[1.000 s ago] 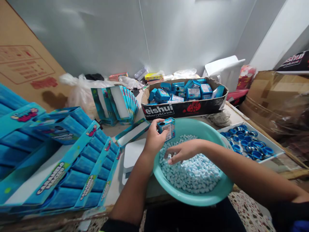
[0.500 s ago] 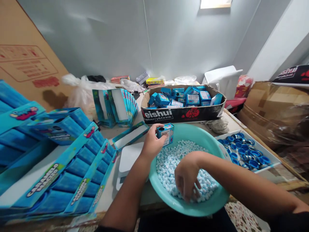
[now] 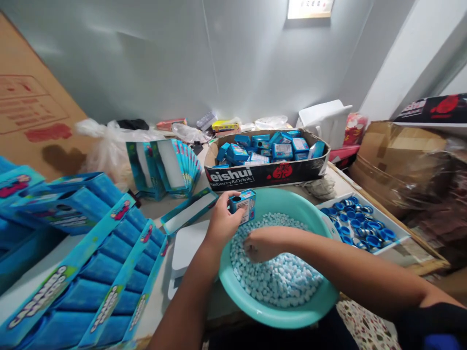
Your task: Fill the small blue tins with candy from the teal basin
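Note:
My left hand (image 3: 223,216) is closed around a small blue candy tin (image 3: 245,206), held upright over the back left rim of a turquoise basin (image 3: 279,318). A round dark hole shows in the tin's top. Loose pale blue and white candies (image 3: 280,282) cover the basin's bottom. Just in front of the tin, my right hand (image 3: 264,244) is inside the basin, low over the candies, with its fingers curled inward. Whatever those fingers hold is hidden by the hand.
Behind the basin, a black carton (image 3: 266,177) holds many blue tins. At right lies a white tray (image 3: 392,243) of blue-and-silver caps. Display boxes (image 3: 109,272) packed with blue packs crowd the left. A white scale-like device (image 3: 186,245) sits beside the basin.
My right hand has moved from the front middle of the candies back and left, closer to the tin, and its fingers have curled in. My left hand still holds the tin. The view has shifted slightly.

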{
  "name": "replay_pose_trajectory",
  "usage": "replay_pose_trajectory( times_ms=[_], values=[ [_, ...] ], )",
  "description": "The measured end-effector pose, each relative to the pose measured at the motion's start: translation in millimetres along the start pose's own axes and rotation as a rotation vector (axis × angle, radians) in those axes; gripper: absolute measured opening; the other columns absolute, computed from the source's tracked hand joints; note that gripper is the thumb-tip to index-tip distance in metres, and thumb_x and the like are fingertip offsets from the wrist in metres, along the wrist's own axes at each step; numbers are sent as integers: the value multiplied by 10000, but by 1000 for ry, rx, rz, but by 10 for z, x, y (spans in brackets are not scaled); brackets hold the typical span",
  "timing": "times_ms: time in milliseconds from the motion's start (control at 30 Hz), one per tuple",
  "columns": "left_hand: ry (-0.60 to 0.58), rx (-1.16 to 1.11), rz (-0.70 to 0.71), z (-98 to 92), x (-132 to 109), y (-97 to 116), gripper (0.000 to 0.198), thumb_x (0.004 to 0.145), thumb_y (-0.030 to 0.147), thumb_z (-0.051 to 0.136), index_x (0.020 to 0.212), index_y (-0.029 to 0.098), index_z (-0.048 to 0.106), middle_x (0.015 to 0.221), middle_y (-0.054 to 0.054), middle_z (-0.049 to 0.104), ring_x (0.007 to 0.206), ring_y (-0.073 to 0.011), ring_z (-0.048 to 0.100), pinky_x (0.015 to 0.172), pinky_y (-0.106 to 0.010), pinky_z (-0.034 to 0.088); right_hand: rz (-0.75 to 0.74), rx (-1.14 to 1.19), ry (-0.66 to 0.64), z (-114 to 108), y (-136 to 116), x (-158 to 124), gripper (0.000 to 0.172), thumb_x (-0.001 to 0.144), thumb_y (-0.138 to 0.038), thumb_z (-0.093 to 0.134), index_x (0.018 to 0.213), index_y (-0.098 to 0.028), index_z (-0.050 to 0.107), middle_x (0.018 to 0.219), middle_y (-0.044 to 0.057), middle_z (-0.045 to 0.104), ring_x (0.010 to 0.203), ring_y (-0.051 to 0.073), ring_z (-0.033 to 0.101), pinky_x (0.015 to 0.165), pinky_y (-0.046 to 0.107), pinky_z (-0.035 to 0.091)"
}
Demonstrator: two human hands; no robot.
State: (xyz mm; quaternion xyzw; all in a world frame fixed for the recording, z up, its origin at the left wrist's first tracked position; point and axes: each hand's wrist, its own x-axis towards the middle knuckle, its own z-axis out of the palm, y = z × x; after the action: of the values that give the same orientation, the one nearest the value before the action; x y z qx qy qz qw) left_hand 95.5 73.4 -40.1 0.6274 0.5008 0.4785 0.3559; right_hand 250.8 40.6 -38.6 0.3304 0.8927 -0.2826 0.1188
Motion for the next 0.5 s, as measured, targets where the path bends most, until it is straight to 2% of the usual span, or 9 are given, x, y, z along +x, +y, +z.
replay_pose_trajectory(
  times_ms=[67,133,267,367,500],
  values=[
    [-10,35,-19,-7,13,25,439,704,292,755,1129,201,692,985,-52,703,771,-180,620,617,-252,484,12,-72,85,-54,12,-10,240,950,-222,588,1025,-112,788,963,84,783,758,186,634,627,271,417],
    [-19,68,-25,-17,33,43,471,710,331,752,1157,198,682,971,-51,700,798,-196,639,630,-259,500,28,-70,121,-123,28,-19,265,971,-253,581,1066,-116,787,1024,92,788,814,202,647,665,272,431],
    [-19,64,-33,-37,76,56,527,685,387,767,1166,194,672,952,-46,701,783,-204,655,615,-261,507,41,-114,75,-261,-5,-60,329,1038,-371,552,1115,-165,796,1068,44,802,841,180,661,700,235,465],
    [-30,65,-58,-48,96,69,570,670,429,760,1180,193,664,911,-39,684,736,-205,645,576,-262,495,92,-163,17,-323,-68,-102,385,1060,-397,520,1105,-146,807,1022,69,809,790,181,668,671,253,489],
    [-23,84,-62,-49,105,95,589,666,447,766,1188,195,662,917,-45,688,754,-214,651,580,-263,492,181,-171,73,-321,-38,-125,410,1024,-476,587,1190,-161,789,1099,105,796,910,254,728,749,307,564]
  ],
)
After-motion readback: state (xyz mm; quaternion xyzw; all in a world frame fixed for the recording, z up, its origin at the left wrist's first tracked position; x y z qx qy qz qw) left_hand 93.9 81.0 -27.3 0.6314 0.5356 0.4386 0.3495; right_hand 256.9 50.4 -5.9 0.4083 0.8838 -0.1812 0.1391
